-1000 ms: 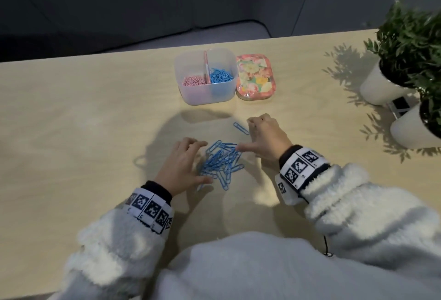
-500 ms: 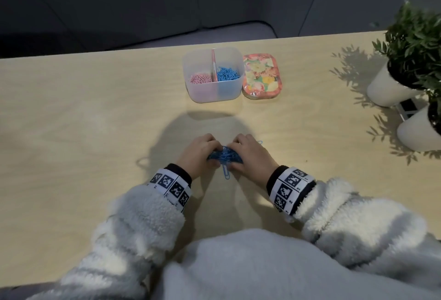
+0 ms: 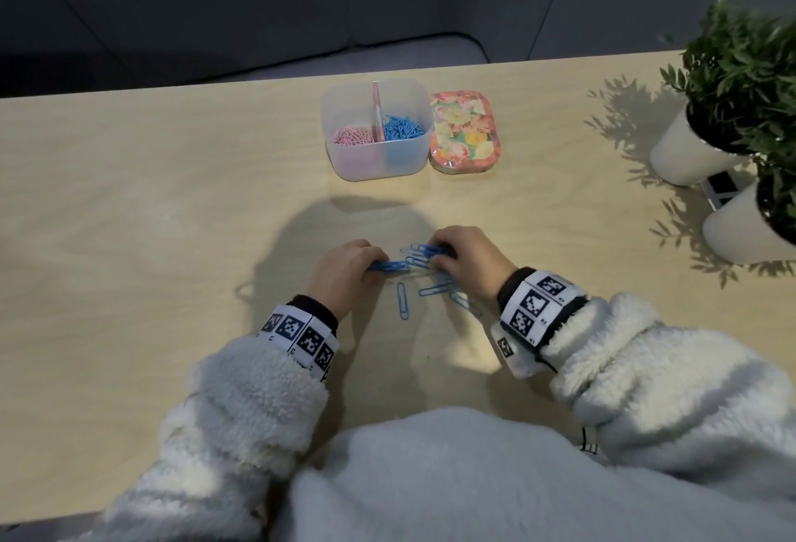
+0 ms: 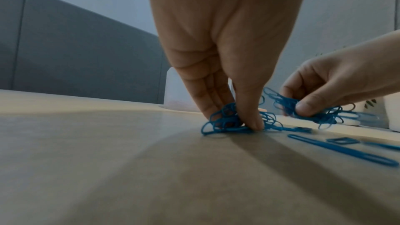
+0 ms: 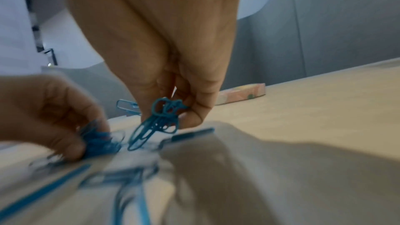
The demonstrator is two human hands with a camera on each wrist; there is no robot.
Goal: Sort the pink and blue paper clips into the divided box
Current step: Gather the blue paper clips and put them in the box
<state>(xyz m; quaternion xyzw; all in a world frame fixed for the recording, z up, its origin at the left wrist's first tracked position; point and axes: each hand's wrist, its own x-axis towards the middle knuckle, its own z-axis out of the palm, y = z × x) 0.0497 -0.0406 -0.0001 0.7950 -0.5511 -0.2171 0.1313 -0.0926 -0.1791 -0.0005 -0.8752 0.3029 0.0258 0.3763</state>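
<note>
Both hands are down on the table over a heap of blue paper clips. My left hand (image 3: 349, 268) pinches a bunch of blue clips (image 4: 229, 121) between thumb and fingers against the tabletop. My right hand (image 3: 463, 259) pinches another bunch of blue clips (image 5: 163, 117), lifted a little off the surface. Several loose blue clips (image 3: 439, 289) lie on the table between and below the hands, one clip (image 3: 402, 300) lying apart. The translucent divided box (image 3: 379, 162) stands farther back, with pink clips (image 3: 353, 137) in its left half and blue clips (image 3: 402, 128) in its right half.
A floral lid (image 3: 465, 132) lies flat just right of the box. Two white pots with green plants (image 3: 698, 145) (image 3: 749, 231) stand at the table's right edge. The table's far edge runs behind the box, with a dark sofa beyond.
The hands swept together over the spread heap of blue clips and closed on it. Now they have drawn slightly apart, each pinching a bunch, with a few clips left on the table.
</note>
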